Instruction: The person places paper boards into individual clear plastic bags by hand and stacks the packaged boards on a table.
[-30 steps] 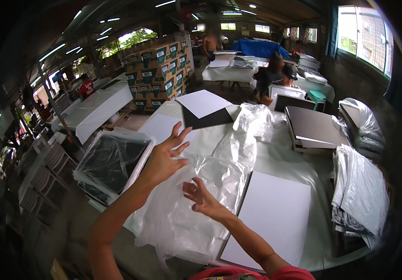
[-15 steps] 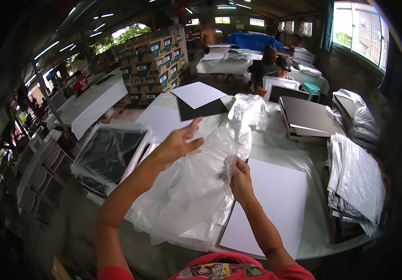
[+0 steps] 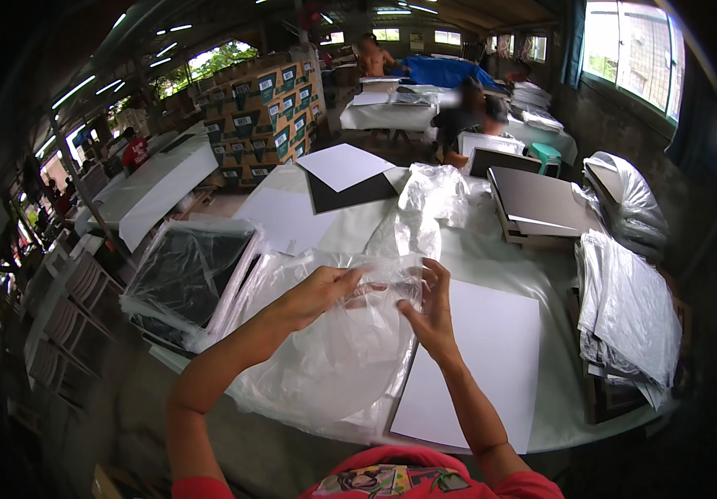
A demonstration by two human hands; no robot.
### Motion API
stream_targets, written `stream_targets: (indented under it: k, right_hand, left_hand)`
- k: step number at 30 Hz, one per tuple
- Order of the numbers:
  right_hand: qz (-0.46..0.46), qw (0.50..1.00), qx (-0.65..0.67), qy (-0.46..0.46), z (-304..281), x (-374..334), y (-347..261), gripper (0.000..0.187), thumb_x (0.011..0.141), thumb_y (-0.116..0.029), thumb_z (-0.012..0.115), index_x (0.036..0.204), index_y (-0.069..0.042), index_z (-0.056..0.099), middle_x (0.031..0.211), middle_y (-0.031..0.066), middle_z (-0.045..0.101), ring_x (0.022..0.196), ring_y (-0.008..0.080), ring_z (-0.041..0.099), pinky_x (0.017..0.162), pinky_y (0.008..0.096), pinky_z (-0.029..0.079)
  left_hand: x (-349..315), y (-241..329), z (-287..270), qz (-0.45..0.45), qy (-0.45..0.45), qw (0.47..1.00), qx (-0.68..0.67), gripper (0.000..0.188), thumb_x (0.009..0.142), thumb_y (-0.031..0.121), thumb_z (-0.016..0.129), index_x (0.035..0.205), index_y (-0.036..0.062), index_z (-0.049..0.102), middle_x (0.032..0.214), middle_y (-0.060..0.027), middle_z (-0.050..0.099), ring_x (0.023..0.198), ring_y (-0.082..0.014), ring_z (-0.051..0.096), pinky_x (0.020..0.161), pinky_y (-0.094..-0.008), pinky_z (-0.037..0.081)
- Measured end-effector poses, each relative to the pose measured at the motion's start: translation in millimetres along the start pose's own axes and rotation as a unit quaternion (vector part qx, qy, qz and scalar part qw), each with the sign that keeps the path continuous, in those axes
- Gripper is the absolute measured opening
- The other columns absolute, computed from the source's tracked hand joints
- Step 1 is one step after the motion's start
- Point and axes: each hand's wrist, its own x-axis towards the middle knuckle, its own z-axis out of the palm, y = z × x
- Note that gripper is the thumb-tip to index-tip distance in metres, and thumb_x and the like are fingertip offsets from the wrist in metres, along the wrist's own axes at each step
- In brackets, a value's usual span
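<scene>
A clear plastic bag (image 3: 325, 370) lies crumpled over the near middle of the table, its upper edge raised between my hands. My left hand (image 3: 323, 293) grips that edge, with some fingers seen blurred through the film. On the other side, my right hand (image 3: 437, 320) has the edge between its curved fingers and its thumb, which stand somewhat apart. To the right of the bag a large white sheet (image 3: 483, 366) lies flat, close to my right forearm. A black panel in clear plastic (image 3: 196, 270) rests left of the bag.
More clear plastic (image 3: 433, 195) is bunched at the table's middle. Beyond it sit a white sheet (image 3: 346, 164) and a black board (image 3: 350, 198). Dark boards (image 3: 546, 200) and folded plastic bags (image 3: 625, 308) are stacked right. Another person (image 3: 467, 116) is at the far side.
My left hand has come down and right onto the bag's edge. My right hand has risen slightly and its fingers have spread. The bag's edge is now held up between them.
</scene>
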Motion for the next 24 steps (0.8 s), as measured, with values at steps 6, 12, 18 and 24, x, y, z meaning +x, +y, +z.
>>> stream_targets:
  k: [6, 12, 18, 24]
  right_hand:
    - [0.019, 0.989, -0.141, 0.031, -18.5, 9.2, 1.5, 0.046, 0.074, 0.005, 0.066, 0.111, 0.001, 0.040, 0.109, 0.0161, 0.046, 0.094, 0.0249, 0.056, 0.078, 0.0351, 0.047]
    - [-0.252, 0.914, -0.315, 0.035, -17.4, -3.3, -19.5, 0.033, 0.068, 0.002, 0.071, 0.096, -0.003, 0.055, 0.109, 0.0125, 0.047, 0.103, 0.0286, 0.046, 0.087, 0.0405, 0.041]
    - [-0.341, 0.857, -0.379, -0.073, -23.5, -3.8, -28.8, 0.026, 0.065, -0.002, 0.067, 0.089, -0.012, 0.061, 0.120, 0.0053, 0.044, 0.110, 0.0257, 0.042, 0.094, 0.0428, 0.036]
    - [-0.340, 0.835, -0.418, -0.110, -32.0, -4.2, -43.4, 0.027, 0.064, 0.002, 0.064, 0.088, -0.009, 0.060, 0.114, 0.0064, 0.047, 0.107, 0.0247, 0.044, 0.094, 0.0438, 0.036]
  left_hand:
    - [0.0, -7.2, 11.6, 0.030, -0.031, 0.997, 0.061, 0.047, 0.094, 0.017, 0.045, 0.135, -0.0016, 0.031, 0.128, -0.0169, 0.047, 0.116, -0.0200, 0.048, 0.097, -0.0317, 0.042]
    - [4.1, -4.5, 25.7, -0.009, -0.023, 0.991, -0.134, 0.051, 0.092, 0.021, 0.050, 0.133, -0.0036, 0.033, 0.127, -0.0153, 0.048, 0.115, -0.0193, 0.049, 0.096, -0.0311, 0.043]
    - [10.2, -6.9, 43.9, -0.006, -0.039, 0.992, -0.123, 0.048, 0.092, 0.023, 0.051, 0.131, -0.0018, 0.038, 0.126, -0.0110, 0.049, 0.111, -0.0166, 0.051, 0.094, -0.0318, 0.044]
    - [15.5, -11.2, 49.3, -0.071, -0.083, 0.973, -0.205, 0.043, 0.092, 0.025, 0.051, 0.126, -0.0005, 0.044, 0.121, -0.0100, 0.052, 0.106, -0.0168, 0.054, 0.092, -0.0324, 0.044]
